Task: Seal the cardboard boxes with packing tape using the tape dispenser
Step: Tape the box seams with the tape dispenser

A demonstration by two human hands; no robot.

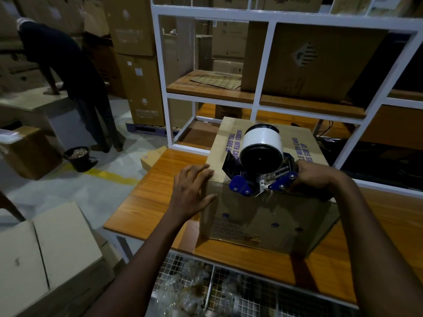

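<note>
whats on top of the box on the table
The tape dispenser, gripped by the right hand, sits at the near top edge of the cardboard box; the left hand rests on its left corner. The seam beneath is covered.

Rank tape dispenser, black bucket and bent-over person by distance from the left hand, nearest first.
1. tape dispenser, just to its right.
2. black bucket, on the floor, left.
3. bent-over person, far left, beyond the bucket.

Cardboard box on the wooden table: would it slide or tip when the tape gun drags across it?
Probably slides easily: the table looks smooth, which may be why the left hand braces its near corner. Tipping seems unlikely, since the cardboard box sits broad and flat. Its top flaps may flex under the tape dispenser.
</note>
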